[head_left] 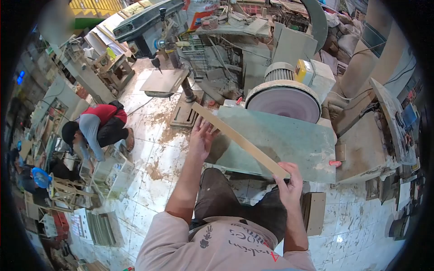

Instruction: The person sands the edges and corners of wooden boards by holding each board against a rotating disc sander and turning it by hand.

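Note:
A long, narrow wooden strip [242,141] slants across the front of me, its far end up to the left and its near end down to the right. My left hand [201,135] grips it near the upper left end, with some fingers partly hidden behind the wood. At the lower right end, my right hand [290,184] pinches the strip between thumb and fingers. Beneath the strip lies a greenish flat work table [312,144]. Behind that table stands the round face of a disc sander [284,105]; the strip is apart from the disc.
A drill press [156,36] with a square board [165,81] stands at the back left. Red clamps [335,163] sit at the table's edge. Another person [99,124] crouches on the left beside a crate [113,178]. Stacked boards [313,212] stand by my right leg. Sawdust covers parts of the tiled floor [153,198].

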The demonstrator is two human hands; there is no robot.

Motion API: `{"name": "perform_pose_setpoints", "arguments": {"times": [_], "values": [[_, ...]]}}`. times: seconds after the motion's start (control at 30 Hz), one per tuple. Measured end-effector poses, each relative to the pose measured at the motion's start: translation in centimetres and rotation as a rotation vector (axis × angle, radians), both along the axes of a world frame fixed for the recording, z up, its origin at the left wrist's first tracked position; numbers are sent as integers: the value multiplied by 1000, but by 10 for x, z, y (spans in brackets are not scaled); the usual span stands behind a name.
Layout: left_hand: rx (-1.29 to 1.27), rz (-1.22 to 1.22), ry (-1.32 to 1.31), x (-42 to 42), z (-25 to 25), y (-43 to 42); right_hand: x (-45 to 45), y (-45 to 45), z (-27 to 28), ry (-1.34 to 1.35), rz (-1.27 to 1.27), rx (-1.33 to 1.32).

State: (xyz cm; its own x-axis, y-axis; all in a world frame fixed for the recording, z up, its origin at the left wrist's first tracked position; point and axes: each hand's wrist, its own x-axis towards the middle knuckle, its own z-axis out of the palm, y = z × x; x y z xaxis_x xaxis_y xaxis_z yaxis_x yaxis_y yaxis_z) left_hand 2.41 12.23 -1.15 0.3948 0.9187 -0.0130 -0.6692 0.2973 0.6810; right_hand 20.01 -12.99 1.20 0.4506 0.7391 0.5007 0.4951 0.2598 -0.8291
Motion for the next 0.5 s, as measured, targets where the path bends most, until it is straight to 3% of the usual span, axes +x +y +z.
{"name": "perform_pose_setpoints", "arguments": {"times": [0.1,0.17,0.23,0.3,0.33,0.37,0.43,0.5], "values": [[31,-10,78,5,1,-6,2,-3,-2,-78,44,5],[-8,-180,66,9,-3,-8,-2,-5,-2,-156,93,21],[31,-203,122,11,5,-22,-14,-10,5,-163,248,16],[-182,-441,-35,12,7,-27,-25,-10,6,-232,281,-2],[-164,-481,68,11,12,-31,-29,-11,5,-351,298,-15],[-167,-491,68,14,13,-35,-34,-15,3,-467,313,-31],[-10,-324,424,24,11,-41,-37,-19,-3,-516,301,-67],[28,-291,431,35,-2,-41,-38,-25,-9,-602,282,-176]]}}
